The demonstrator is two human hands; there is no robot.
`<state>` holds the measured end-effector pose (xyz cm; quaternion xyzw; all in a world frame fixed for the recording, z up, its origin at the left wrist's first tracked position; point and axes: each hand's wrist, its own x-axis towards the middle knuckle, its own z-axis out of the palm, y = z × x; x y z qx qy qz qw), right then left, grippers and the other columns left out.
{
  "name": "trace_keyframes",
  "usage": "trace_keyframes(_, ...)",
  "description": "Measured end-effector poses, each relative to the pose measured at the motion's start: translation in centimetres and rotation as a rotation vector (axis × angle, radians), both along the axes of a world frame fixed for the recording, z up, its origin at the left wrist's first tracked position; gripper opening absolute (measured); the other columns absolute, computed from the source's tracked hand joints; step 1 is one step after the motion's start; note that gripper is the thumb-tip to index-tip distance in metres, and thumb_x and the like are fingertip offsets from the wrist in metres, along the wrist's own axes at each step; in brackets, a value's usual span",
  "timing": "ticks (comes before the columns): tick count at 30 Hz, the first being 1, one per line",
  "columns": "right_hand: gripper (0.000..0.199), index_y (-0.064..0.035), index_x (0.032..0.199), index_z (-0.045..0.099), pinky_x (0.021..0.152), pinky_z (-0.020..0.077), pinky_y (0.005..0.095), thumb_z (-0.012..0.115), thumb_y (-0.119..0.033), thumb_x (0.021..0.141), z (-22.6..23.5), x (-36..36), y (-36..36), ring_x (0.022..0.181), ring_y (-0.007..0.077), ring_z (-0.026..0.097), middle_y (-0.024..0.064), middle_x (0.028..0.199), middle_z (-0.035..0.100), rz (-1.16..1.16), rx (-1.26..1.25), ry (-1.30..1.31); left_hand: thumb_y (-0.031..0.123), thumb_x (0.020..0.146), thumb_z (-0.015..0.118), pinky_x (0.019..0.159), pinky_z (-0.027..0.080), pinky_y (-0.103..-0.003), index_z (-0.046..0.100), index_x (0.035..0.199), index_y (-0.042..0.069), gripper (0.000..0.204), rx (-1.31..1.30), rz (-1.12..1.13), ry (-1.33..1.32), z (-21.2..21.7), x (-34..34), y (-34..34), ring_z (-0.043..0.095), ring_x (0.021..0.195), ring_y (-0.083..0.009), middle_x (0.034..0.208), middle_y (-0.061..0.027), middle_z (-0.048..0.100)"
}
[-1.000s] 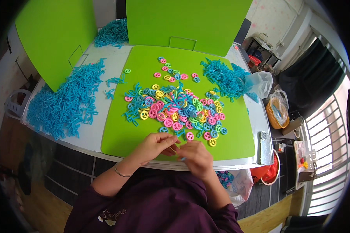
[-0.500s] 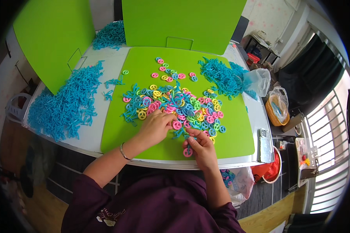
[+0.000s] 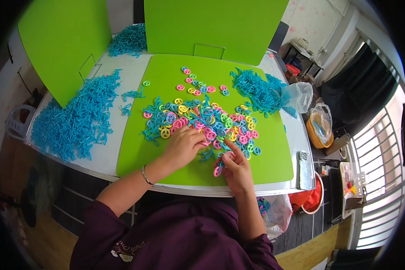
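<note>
The left hand [image 3: 181, 146] lies on the near edge of the pile of small plastic rings [image 3: 202, 123]. Its fingers are curled over a few pink and yellow rings, but I cannot tell if its grip is closed on any of them. The right hand [image 3: 235, 167] holds a pink ring [image 3: 217, 171] pinched between thumb and fingertips, just above the green mat [image 3: 274, 157], close to the body, probably so that the eyes can check it well.

The rings are flat, round and have spokes inside, in pink, yellow, green and blue. They are spread in the middle of the mat, mixed with thin blue plastic sticks [image 3: 155, 128]. Bigger heaps of blue sticks [image 3: 74, 126] lie on the white worktop [image 3: 110, 157] at the left, well apart from the hands.
</note>
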<state>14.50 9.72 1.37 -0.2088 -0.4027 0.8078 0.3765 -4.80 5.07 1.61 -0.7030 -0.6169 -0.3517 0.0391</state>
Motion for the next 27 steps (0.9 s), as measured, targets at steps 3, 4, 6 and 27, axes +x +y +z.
trace_keyframes(3,0.036,-0.0003,0.122,0.053,0.066,0.053,0.03,0.059,-0.004,0.088,-0.1,0.0,0.3,0.079,0.0168,0.062,0.0052,0.085,0.063,0.104,-0.099,-0.013,0.017,0.08,0.07,0.06,0.045,-0.028,0.066,0.086,0.008,0.011,-0.063,0.004,-0.312,0.7,0.6,-0.7,0.056,0.065,-0.015,0.074,-0.0018,0.061)
trace_keyframes(4,0.036,-0.0003,0.122,0.053,0.066,0.053,0.03,0.059,-0.004,0.088,-0.3,0.1,0.2,0.079,0.0168,0.062,0.0052,0.085,0.063,0.102,-0.1,-0.012,0.018,0.083,0.069,0.056,0.043,-0.025,0.065,0.087,0.006,0.013,-0.161,-0.08,-0.622,0.6,0.9,-1.1,0.055,0.062,-0.0108,0.073,-0.0002,0.06)
trace_keyframes(6,0.032,-0.0014,0.119,0.055,0.07,0.0534,0.0312,0.06,-0.008,0.088,-0.7,0.2,0.0,0.08,0.0175,0.063,0.0057,0.087,0.064,0.072,-0.184,-0.014,0.019,0.086,0.067,0.052,0.041,-0.021,0.064,0.089,0.005,0.015,-0.262,-0.166,-0.931,0.6,1.7,-2.0,0.053,0.059,-0.0066,0.072,0.0015,0.06)
trace_keyframes(27,0.039,-0.0061,0.129,0.05,0.075,0.0524,0.0334,0.055,-0.003,0.09,-1.2,-1.7,-2.9,0.081,0.0182,0.062,0.009,0.095,0.063,0.062,-0.188,0.129,0.004,0.084,0.064,0.061,0.051,-0.029,0.068,0.097,0.003,0.014,0.222,0.032,-0.528,-0.3,4.2,-5.9,0.065,0.071,-0.0221,0.083,-0.0105,0.067)
